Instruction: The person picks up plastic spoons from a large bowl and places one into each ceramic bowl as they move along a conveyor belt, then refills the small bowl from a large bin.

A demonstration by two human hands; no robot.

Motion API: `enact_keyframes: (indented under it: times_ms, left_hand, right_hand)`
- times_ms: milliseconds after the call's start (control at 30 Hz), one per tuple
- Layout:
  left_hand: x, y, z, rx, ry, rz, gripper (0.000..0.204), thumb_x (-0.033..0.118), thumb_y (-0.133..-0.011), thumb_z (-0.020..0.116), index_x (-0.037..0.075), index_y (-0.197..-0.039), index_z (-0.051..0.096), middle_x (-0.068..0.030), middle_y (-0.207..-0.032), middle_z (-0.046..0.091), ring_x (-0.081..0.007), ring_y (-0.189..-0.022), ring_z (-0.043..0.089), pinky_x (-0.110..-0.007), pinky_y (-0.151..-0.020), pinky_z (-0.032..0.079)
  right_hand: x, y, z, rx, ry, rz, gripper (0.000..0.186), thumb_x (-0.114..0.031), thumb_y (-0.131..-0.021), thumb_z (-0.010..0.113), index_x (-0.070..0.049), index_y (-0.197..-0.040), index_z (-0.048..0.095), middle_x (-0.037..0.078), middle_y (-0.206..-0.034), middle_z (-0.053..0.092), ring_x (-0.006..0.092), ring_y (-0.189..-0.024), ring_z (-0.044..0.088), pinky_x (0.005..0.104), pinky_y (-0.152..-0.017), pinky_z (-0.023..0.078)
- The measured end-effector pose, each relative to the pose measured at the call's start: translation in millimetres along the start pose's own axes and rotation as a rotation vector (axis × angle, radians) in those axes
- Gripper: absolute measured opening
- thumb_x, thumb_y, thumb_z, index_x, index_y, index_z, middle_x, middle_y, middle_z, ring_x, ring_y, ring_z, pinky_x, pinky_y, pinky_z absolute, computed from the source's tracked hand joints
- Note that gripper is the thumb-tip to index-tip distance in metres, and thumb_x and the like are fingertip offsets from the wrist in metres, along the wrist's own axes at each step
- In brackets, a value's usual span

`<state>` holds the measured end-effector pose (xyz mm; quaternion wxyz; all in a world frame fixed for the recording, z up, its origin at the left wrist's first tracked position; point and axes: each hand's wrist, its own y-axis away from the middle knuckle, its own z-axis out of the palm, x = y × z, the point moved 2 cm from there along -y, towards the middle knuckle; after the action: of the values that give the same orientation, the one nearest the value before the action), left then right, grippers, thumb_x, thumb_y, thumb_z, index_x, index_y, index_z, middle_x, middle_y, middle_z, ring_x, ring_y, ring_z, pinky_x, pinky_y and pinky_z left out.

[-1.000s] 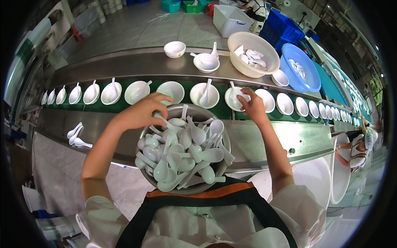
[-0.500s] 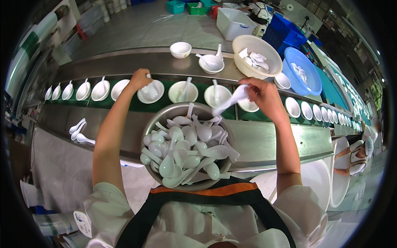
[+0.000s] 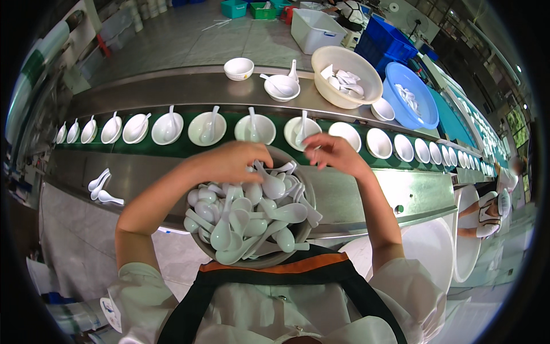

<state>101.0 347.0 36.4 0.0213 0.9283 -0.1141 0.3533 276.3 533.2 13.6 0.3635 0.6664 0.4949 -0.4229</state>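
A steel basin (image 3: 310,198) heaped with white soup spoons (image 3: 243,215) is right in front of me. My left hand (image 3: 235,163) reaches over its far rim, fingers curled round the handle of one soup spoon (image 3: 272,184) on the heap. To the right my right hand (image 3: 337,153) hovers empty, fingers apart, close to a white bowl (image 3: 291,140) with a spoon in it. This bowl stands in a row on a green conveyor belt (image 3: 229,148). Bowls from there leftward mostly show a spoon inside; the nearest ones rightward, such as this bowl (image 3: 345,136), show none.
On the steel ledge beyond the belt stand two bowls, a cream tub (image 3: 321,86) and a blue tub (image 3: 395,109) holding white pieces. A few loose spoons (image 3: 103,186) lie on the near ledge at left. A co-worker (image 3: 490,212) is at far right.
The bowls have moved left along the belt. My right hand has let go of its spoon, now in a bowl. My left hand has come from a bowl back to the basin.
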Motion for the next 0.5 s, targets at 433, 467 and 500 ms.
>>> enact_keyframes:
  times_ms: [433, 467, 500]
  left_hand:
    - [10.3, 0.2, -8.8, -0.079, 0.132, 0.001, 0.035, 0.015, -0.066, 0.075, 0.004, -0.097, 0.064, -0.003, -0.071, 0.053, -0.0116, -0.061, 0.047, -0.025, -0.055, 0.039]
    - [9.8, 3.1, -12.3, -0.069, 0.163, -0.036, 0.033, 0.016, -0.067, 0.075, 0.004, -0.095, 0.065, -0.0024, -0.071, 0.054, -0.0105, -0.061, 0.046, -0.024, -0.055, 0.038]
    - [8.6, 4.2, -14.2, -0.078, 0.184, -0.053, 0.033, 0.016, -0.067, 0.074, 0.003, -0.096, 0.065, -0.0022, -0.071, 0.054, -0.0099, -0.062, 0.046, -0.024, -0.056, 0.039]
  right_hand:
    - [-81.9, 32.6, 32.7, -0.065, 0.44, -0.381, 0.014, -0.007, -0.075, 0.066, -0.006, -0.089, 0.064, 0.007, -0.082, 0.061, 0.0165, -0.066, 0.06, 0.0271, -0.058, 0.048]
    - [-85.6, 28.2, 27.5, -0.073, 0.43, -0.365, 0.013, -0.005, -0.076, 0.065, -0.005, -0.089, 0.063, 0.006, -0.081, 0.062, 0.0148, -0.065, 0.06, 0.0255, -0.057, 0.048]
    - [-88.7, 24.3, 21.4, -0.044, 0.408, -0.356, 0.011, -0.005, -0.078, 0.064, -0.002, -0.089, 0.062, 0.005, -0.08, 0.061, 0.0115, -0.064, 0.059, 0.0234, -0.057, 0.047]
